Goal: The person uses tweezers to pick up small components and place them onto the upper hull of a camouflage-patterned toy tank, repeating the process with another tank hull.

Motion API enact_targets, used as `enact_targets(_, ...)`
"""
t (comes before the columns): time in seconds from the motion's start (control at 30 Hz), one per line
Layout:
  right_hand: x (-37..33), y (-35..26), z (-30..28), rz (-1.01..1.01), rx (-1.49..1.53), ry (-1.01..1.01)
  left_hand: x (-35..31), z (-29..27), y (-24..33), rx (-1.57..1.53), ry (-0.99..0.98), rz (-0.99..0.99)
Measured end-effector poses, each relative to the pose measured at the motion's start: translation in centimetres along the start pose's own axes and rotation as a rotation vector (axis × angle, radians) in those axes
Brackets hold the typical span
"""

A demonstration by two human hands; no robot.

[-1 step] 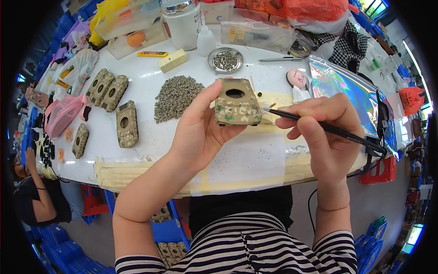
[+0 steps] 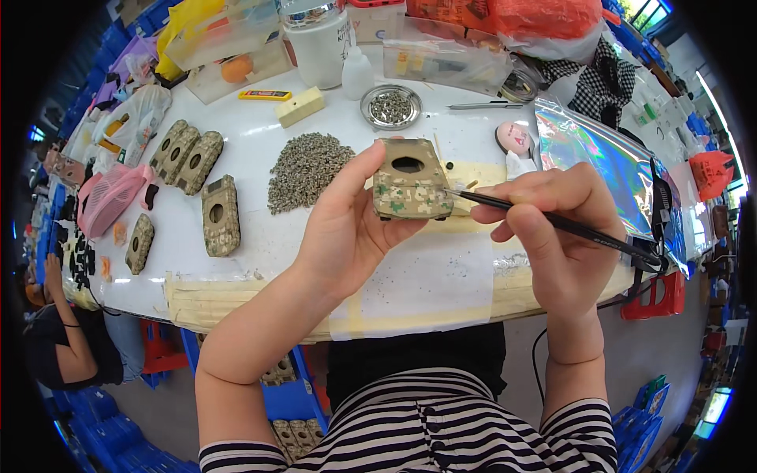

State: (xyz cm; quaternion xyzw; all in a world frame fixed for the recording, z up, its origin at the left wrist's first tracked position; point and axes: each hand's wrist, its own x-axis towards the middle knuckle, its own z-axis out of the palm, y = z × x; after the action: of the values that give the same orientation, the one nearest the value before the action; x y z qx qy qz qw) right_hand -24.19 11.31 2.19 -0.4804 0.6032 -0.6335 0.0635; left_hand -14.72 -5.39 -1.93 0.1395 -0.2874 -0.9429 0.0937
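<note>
**Fingers of both hands clamped: a camouflage hull and a slim black tool**

The left hand grips a camouflage hull, its thumb along the left edge and its other fingers, partly hidden, curled beneath. The hull, a small vehicle-like body pierced by a dark oval opening, is held above the near middle of the white table. The right hand pinches a slim black tool between thumb and forefinger; the tool's fine tip lies at the hull's right edge, though actual contact cannot be told.

Left of the hull, a heap of small grey pieces rests on the table; beyond the hull, similar pieces lie in a round metal dish. Farther left stand three similar hulls side by side, a single hull nearer the person, and a smaller camouflage part. A pale block and a white squeeze bottle occupy the far side. An iridescent sheet lies at right, beyond the right hand.
</note>
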Motion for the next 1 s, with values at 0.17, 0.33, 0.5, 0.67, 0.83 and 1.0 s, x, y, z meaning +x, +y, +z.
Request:
enact_targets(0.17,0.0,0.6,0.7,-0.020,-0.010,0.009,-0.3,0.1,-0.1,-0.009,-0.020,-0.016)
enact_targets(0.33,0.0,0.8,0.4,-0.103,-0.133,-0.025,-0.3,0.1,-0.2,0.027,-0.029,-0.013)
enact_targets(0.5,0.3,1.0,0.3,-0.212,-0.230,-0.051,-0.3,-0.1,-0.2,0.026,-0.036,-0.010)
enact_targets(0.67,0.4,1.0,0.3,-0.232,-0.248,-0.070,-0.2,-0.5,-0.1,0.016,-0.087,-0.022)
enact_targets(0.83,0.4,1.0,0.3,-0.232,-0.264,-0.070,-0.2,-0.1,-0.2,0.018,-0.042,-0.012)
enact_targets(1.0,0.4,1.1,0.3,-0.236,-0.273,-0.075,-0.2,-0.1,-0.2,0.015,-0.039,-0.013)
